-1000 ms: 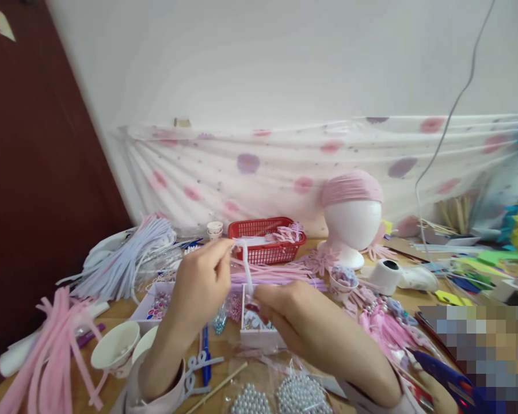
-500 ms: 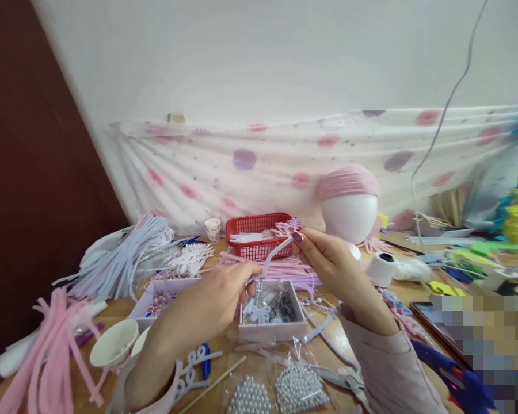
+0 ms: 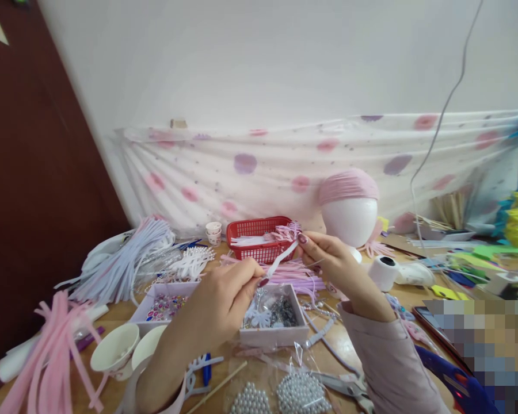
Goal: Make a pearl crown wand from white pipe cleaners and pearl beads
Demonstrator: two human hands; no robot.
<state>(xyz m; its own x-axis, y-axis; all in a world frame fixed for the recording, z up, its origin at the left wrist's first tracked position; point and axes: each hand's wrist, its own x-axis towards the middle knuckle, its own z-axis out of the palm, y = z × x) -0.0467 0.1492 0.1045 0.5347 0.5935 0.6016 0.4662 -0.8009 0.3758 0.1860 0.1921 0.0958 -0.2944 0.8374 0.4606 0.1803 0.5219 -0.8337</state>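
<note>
One white strip (image 3: pixel 281 260) spans gap above desk (image 3: pixel 343 338), your left hand (image 3: pixel 225 292) pinching one side, right hand (image 3: pixel 334 261) other; likely light, soft, bendable (perhaps wire-cored), best held lightly near ends.

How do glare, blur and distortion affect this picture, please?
Head view: bright glare on the tabletop beside the right sleeve; head view: the door leans, likely wide-angle distortion; head view: coarse pixels hide the lower right corner; head view: white strip between left hand and right hand looks slightly soft.
</note>
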